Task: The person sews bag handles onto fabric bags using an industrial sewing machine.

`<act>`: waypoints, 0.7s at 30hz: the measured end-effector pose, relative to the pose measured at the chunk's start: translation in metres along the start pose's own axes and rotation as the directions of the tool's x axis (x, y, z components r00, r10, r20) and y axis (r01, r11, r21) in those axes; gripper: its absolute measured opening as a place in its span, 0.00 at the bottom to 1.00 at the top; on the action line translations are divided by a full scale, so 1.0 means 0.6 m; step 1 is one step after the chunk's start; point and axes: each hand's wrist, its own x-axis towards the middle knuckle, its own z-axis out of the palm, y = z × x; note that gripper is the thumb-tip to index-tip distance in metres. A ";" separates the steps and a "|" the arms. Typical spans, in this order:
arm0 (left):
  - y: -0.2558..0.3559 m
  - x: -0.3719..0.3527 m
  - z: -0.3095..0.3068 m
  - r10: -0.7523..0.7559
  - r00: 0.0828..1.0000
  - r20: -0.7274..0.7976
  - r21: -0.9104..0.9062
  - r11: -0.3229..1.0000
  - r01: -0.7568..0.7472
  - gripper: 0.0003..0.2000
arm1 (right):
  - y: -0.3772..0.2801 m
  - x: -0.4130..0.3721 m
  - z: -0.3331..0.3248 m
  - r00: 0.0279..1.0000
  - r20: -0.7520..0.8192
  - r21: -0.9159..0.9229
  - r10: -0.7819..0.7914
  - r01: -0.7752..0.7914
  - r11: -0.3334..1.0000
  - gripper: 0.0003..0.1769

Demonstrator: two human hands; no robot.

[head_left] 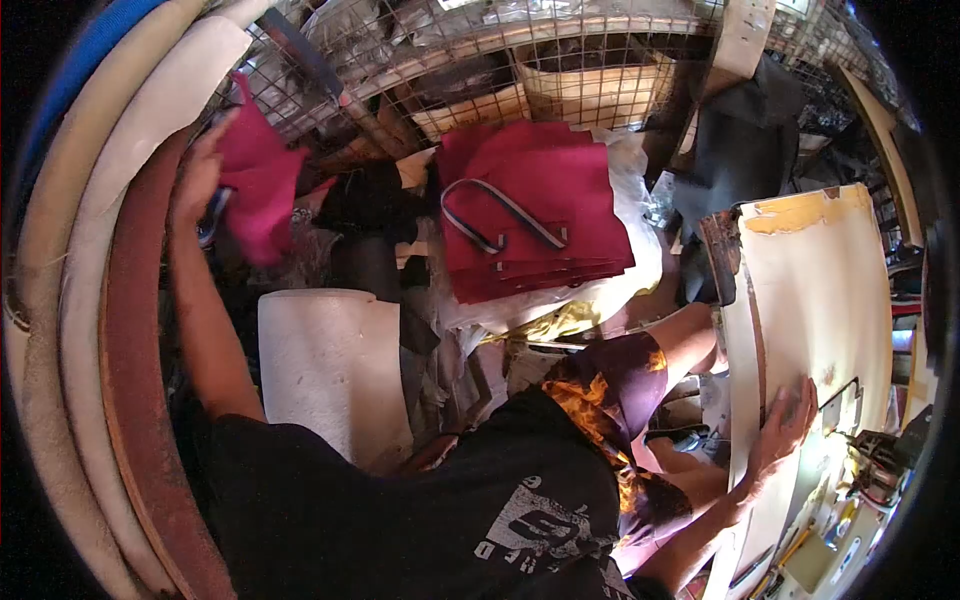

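Note:
My left hand (200, 180), blurred by motion, is stretched out to the far left. It grips a magenta fabric piece (258, 175) that hangs beside its fingers, and a bit of dark and white strap shows at the wrist side. My right hand (785, 425) lies with its fingers stretched on the pale worktable (815, 300), next to a small dark frame-like piece (840, 405). In the middle ahead of me sits a stack of magenta fabric pieces (540, 190), topped by a looped striped strap (500, 205).
Long rolls of material (90, 290) curve along the left side. A white rolled sheet (330, 360) stands before me. Behind the stack runs a wire mesh (600, 60). A sewing machine part (880, 465) sits at the right edge of the worktable.

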 end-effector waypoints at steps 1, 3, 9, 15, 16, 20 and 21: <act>-0.019 0.004 0.031 0.019 1.000 0.017 0.113 0.993 -0.021 0.35 | 0.005 -0.001 0.000 1.000 0.003 -0.005 -0.007 0.007 1.000 0.23; -0.091 0.034 0.142 -0.028 1.000 0.000 0.231 0.973 0.027 0.35 | 0.005 -0.001 -0.001 1.000 0.004 -0.012 -0.020 0.020 1.000 0.23; -0.208 0.062 0.515 -0.306 0.889 0.340 0.617 0.786 0.035 0.39 | -0.019 -0.001 -0.008 1.000 0.011 -0.016 0.021 -0.021 1.000 0.23; -0.257 0.009 0.656 -0.510 0.782 0.359 0.692 0.708 0.144 0.45 | -0.017 -0.002 -0.008 0.999 0.029 -0.060 0.017 -0.016 0.998 0.23; -0.265 0.010 0.662 -0.497 0.794 0.349 0.678 0.719 0.153 0.45 | -0.015 -0.002 -0.004 1.000 0.019 -0.046 0.017 -0.016 0.999 0.23; -0.315 0.045 0.645 -0.443 0.896 -0.012 0.502 0.773 0.389 0.44 | -0.014 -0.003 0.000 0.999 0.030 -0.025 0.022 -0.021 0.999 0.22; -0.311 0.057 0.639 -0.413 0.904 -0.108 0.450 0.791 0.415 0.44 | -0.015 -0.003 -0.005 0.999 0.039 -0.031 0.030 -0.029 0.999 0.22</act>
